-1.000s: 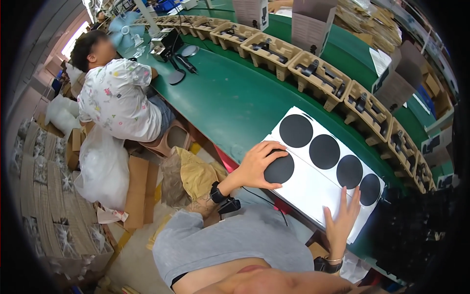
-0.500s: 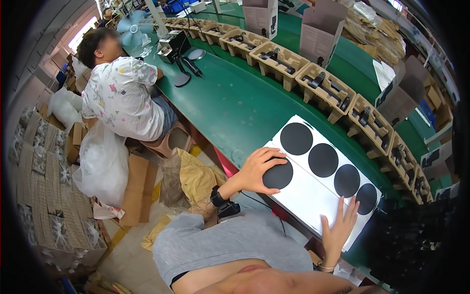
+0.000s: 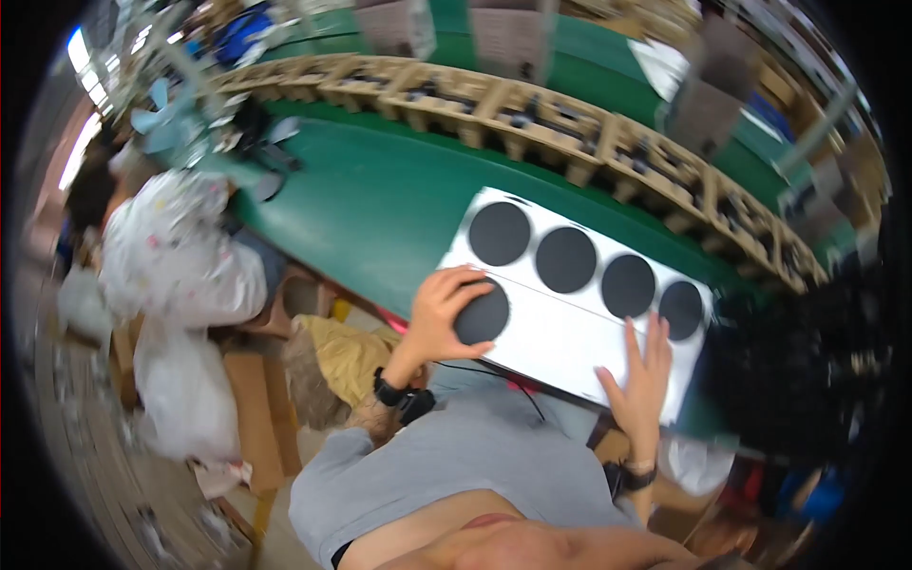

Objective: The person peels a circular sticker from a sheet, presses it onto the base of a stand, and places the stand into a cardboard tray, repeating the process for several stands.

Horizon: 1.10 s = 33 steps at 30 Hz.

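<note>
A white rectangular board point(image 3: 560, 337) with a lengthwise seam lies on the green table. Along its far half is a row of several flat black discs point(image 3: 567, 259). Another black disc point(image 3: 483, 313) lies on the near left corner of the board. My left hand point(image 3: 440, 315) curves around that disc's left edge, its fingers at the far side and its thumb at the near side. Toward the right end, my right hand point(image 3: 643, 372) rests on the white surface with fingers spread. Its fingertips reach the lower edges of the two rightmost discs.
Beyond the board runs a line of brown moulded trays point(image 3: 548, 116) holding black parts. Black machine-like clutter point(image 3: 788, 380) stands at the right. A seated person in a white patterned shirt point(image 3: 180, 252) is at the left, near a fan point(image 3: 163, 116). Plastic bags point(image 3: 185, 389) and cardboard point(image 3: 255, 408) lie below.
The whole view has swung, so the board and both hands appear farther left and higher. My left hand stays around the same disc, and my right hand stays spread on the board.
</note>
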Available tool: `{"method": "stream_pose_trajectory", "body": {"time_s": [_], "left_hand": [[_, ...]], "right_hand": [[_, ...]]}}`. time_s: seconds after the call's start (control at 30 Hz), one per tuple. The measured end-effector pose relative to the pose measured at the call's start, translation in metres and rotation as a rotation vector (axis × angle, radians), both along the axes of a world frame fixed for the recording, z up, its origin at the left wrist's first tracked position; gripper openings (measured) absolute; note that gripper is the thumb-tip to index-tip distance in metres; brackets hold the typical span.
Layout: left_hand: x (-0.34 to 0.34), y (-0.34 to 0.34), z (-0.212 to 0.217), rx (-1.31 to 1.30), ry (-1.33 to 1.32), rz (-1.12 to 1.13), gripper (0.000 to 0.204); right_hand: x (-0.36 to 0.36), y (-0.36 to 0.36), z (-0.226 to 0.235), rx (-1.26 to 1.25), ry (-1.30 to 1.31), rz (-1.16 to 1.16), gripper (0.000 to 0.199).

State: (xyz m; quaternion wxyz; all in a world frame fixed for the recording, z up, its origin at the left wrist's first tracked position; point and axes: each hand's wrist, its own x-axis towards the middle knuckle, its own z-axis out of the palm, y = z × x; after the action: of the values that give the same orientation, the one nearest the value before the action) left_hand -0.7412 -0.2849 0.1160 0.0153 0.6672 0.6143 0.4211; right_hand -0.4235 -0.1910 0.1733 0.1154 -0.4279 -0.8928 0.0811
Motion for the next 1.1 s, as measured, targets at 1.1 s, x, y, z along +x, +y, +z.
{"method": "stream_pose_trajectory", "body": {"time_s": [1.1], "left_hand": [[-0.103, -0.063, 0.008, -0.02, 0.103, -0.086, 0.069]], "right_hand": [[0.004, -0.038, 0.085, 1.173, 0.396, -0.719, 0.026]]}}
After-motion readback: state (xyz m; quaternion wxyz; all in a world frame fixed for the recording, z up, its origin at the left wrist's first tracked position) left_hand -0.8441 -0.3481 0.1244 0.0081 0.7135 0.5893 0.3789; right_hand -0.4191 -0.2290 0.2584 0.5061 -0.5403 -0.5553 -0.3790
